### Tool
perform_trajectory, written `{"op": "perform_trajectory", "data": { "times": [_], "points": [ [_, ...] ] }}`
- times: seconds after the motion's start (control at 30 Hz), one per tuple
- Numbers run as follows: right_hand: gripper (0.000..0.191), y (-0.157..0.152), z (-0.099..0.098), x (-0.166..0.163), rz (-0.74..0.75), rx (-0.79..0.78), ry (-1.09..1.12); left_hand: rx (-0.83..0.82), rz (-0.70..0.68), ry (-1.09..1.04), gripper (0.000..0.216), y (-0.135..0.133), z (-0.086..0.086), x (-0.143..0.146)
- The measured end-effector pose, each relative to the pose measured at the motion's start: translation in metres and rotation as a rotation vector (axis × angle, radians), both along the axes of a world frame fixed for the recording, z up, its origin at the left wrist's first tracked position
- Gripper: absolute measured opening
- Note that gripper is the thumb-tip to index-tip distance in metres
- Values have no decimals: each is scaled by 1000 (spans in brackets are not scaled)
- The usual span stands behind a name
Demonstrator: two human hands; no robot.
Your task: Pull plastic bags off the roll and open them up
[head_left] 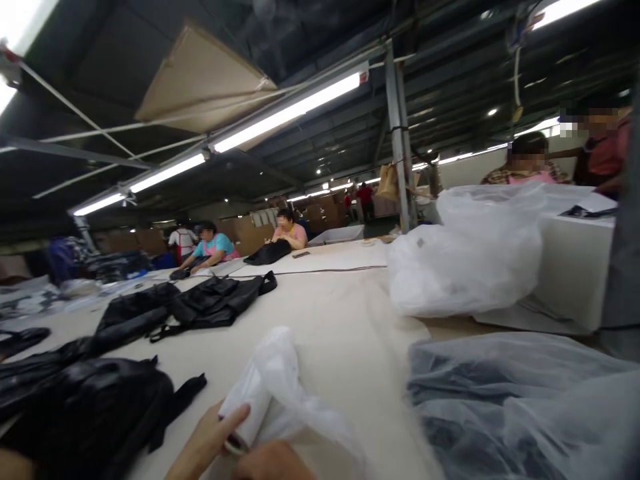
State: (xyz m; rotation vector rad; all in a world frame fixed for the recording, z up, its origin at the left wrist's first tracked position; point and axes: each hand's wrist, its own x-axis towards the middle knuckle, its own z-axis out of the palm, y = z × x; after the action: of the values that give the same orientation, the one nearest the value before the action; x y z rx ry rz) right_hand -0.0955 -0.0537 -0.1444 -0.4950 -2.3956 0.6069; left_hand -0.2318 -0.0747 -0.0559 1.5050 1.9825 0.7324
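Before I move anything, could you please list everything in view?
White plastic roll: one, white, lower centre
Black fabric items: several, black, left
Worktable: at least one, pale, centre
Bulging plastic bag: at least one, translucent white, right
Plastic sheeting: dark contents beneath, translucent, lower right
White box: one, white, right
Tub: one, whitish, far side
Pillars: at least two, grey, right half
Tube lights: several, white, overhead
Brown panel: one, brown, overhead
Co-workers: at least seven, mixed clothing, background
Left hand: one, bare, fingers around roll
Right hand: one, bare, blurred, bottom centre
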Motion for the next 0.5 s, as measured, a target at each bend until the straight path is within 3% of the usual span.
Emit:
{"op": "perform_trajectory", "data": {
  "times": [0.17, 0.23, 0.33, 0.4, 0.5],
  "points": [
    [30, 27, 14, 44, -566, 8, 230, 353, 142, 534, 44, -13, -1, 7],
    [37, 45, 21, 67, -750, 33, 224, 385, 184, 712, 44, -14, 1, 18],
    [50, 64, 26, 100, -1014, 131, 113, 233, 169, 828, 41, -9, 6, 32],
    [63, 71, 21, 115, -1188, 126, -7, 73, 176, 812, 53, -3, 9, 35],
    [76, 78, 4, 127, -1257, 22, -172, -64, 185, 745, 67, 5, 13, 28]
  ]
}}
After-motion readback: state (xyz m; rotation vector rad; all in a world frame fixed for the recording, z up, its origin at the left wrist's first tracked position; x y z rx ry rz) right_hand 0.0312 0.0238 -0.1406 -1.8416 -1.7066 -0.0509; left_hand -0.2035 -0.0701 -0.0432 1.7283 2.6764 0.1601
